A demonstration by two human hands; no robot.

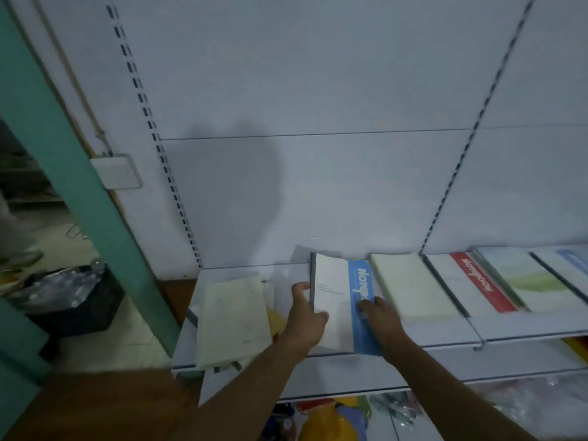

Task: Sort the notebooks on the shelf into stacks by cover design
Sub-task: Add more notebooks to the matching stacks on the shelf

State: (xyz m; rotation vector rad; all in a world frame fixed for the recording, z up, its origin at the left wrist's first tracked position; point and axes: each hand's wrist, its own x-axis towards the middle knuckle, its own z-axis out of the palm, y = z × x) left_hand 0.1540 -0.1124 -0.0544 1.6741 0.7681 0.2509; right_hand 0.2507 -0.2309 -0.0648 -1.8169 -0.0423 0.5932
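Left grip (305,316) clamping the blue notebook (345,300), right grip (380,316) pressing flat.
Sorting looks partway: messy pile (232,323) waiting on the shelf (445,332).

Left hand (305,319) grips spine edge of blue-banded notebook (346,300) on shelf (445,332); right hand (380,316) presses flat on its blue band. Pale notebook (413,284) just right, then red-banded notebook (474,281) & green-tinted one (528,275). Loose cream pile (232,319) at shelf's left end.
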